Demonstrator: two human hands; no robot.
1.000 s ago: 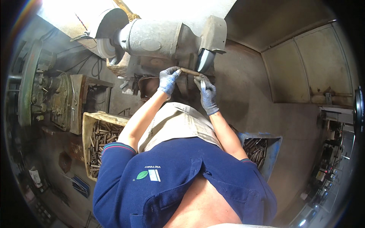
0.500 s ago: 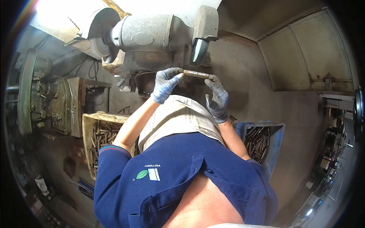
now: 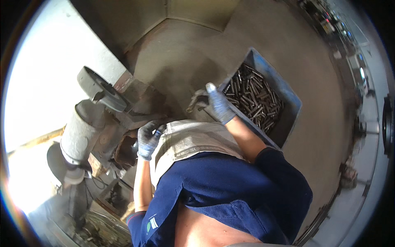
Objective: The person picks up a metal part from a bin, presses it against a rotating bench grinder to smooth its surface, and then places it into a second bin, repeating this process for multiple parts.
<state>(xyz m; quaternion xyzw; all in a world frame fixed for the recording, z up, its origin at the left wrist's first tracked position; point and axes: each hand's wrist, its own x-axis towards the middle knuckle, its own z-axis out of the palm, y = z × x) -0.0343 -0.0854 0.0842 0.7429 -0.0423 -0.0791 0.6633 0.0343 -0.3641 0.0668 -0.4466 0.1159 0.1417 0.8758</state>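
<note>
From the head camera, the person stands turned toward a blue metal bin (image 3: 288,96) full of short dark steel rods (image 3: 255,96) on the floor to their right. The right hand (image 3: 217,105), in a grey-blue knit glove, reaches out to the bin's near rim; its fingers are curled around what looks like a short dull metal piece (image 3: 194,103), which sticks out leftward, just outside the rim. Blur hides exactly how the fingertips sit on it. The left hand (image 3: 148,138), gloved the same, hangs near the bench grinder (image 3: 88,123) with fingers loosely bent and nothing clearly between them. A pale apron (image 3: 193,138) covers the lap, below it a dark blue shirt (image 3: 230,189).

The piece looks stiff and heavy for its size, probably rough or sharp at a ground end, so I would judge a full wrap around the middle of the shank safest, gloves on.
</note>
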